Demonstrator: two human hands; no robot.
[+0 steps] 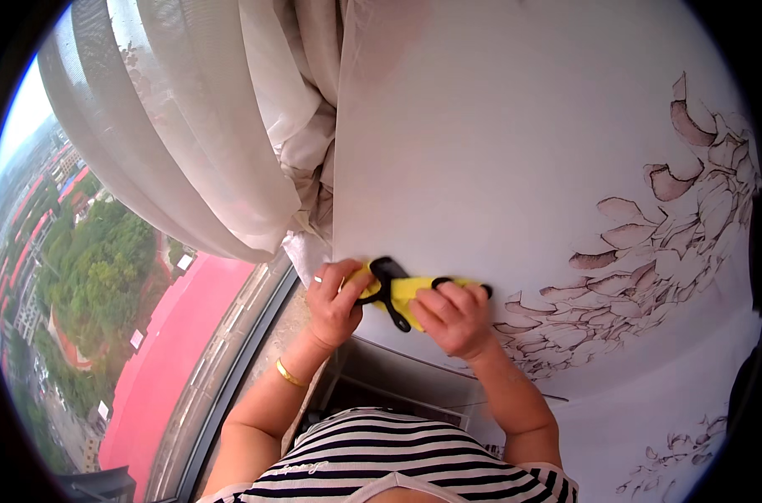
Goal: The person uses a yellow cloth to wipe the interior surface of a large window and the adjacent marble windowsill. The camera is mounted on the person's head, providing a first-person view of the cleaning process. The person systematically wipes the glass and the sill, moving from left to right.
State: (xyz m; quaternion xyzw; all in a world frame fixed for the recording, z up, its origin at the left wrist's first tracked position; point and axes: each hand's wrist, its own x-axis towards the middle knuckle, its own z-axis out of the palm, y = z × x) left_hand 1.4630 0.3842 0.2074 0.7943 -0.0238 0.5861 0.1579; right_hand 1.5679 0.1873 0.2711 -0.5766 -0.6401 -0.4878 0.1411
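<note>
Both hands hold a yellow fabric item with black trim (406, 290), above the near left edge of a white sheet printed with a flower design (481, 157). My left hand (334, 302), with a ring on one finger and a gold bracelet at the wrist, grips its left end, where black bands cross. Its right part is pinched in my right hand (453, 317), fingers curled over the cloth. The item is slightly blurred, and its exact kind cannot be told.
Sheer pale curtains (186, 126) hang at the upper left, bunched beside the sheet. Left of me a window frame (249, 371) and a stone sill (280, 342) run along the glass, with trees and red roofs far below. Dark tiles (412, 377) show under the sheet's near edge.
</note>
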